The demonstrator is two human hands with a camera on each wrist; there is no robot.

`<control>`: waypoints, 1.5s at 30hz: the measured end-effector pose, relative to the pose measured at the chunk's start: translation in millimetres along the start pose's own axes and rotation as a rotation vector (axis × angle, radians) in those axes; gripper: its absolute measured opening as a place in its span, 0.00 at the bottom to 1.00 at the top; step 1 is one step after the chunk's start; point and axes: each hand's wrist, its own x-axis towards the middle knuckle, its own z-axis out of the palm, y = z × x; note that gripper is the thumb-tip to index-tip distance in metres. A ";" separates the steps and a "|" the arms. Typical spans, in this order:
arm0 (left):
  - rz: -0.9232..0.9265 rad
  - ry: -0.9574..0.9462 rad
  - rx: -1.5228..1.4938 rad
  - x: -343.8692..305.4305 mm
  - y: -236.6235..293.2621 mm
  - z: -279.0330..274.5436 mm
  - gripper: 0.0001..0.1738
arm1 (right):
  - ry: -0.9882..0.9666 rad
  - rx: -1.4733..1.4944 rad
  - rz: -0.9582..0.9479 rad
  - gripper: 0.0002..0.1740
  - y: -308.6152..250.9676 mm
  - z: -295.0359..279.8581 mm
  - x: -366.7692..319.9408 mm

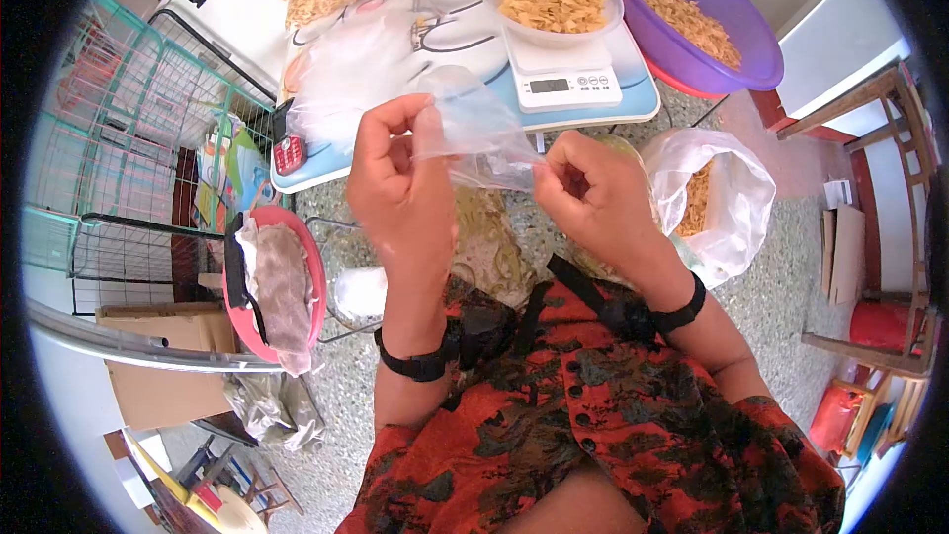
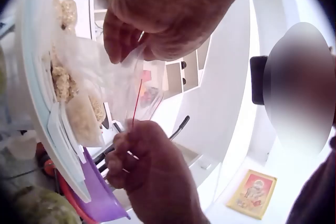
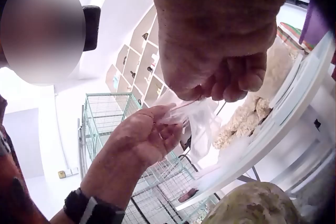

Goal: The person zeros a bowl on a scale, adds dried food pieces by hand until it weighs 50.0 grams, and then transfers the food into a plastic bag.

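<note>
Bag [image 1: 479,133], clear plastic, centre frame, stretched between both hands: left hand [image 1: 400,178] pinches its left edge, right hand [image 1: 593,193] pinches the right, equally near. Held edge runs left-right; body lifts toward bench [image 1: 638,99] and scale [image 1: 563,79] above. Open room below the hands; bench edge close above.

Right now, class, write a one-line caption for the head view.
Left hand and right hand pinch a clear plastic bag in front of a scale bearing a bowl of yellow chips.
</note>
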 end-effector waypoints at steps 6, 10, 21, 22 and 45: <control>0.230 -0.052 0.316 0.7 0.6 12.6 0.08 | 0.293 -0.099 -0.327 0.12 -18.4 -1.6 19.3; 0.218 -0.104 0.304 -2.2 8.5 16.6 0.09 | 0.273 -0.201 -0.449 0.10 -11.7 -4.3 31.4; 0.569 -0.206 0.473 2.9 11.4 2.2 0.07 | 0.208 -0.245 -0.340 0.07 -10.6 -15.4 41.6; 0.502 -0.189 0.446 1.5 15.1 3.5 0.06 | 0.194 -0.250 -0.347 0.08 -10.3 -15.9 41.6; 0.595 -0.147 0.482 4.7 21.4 4.1 0.07 | -0.158 -0.709 -0.544 0.18 -22.0 9.9 23.4</control>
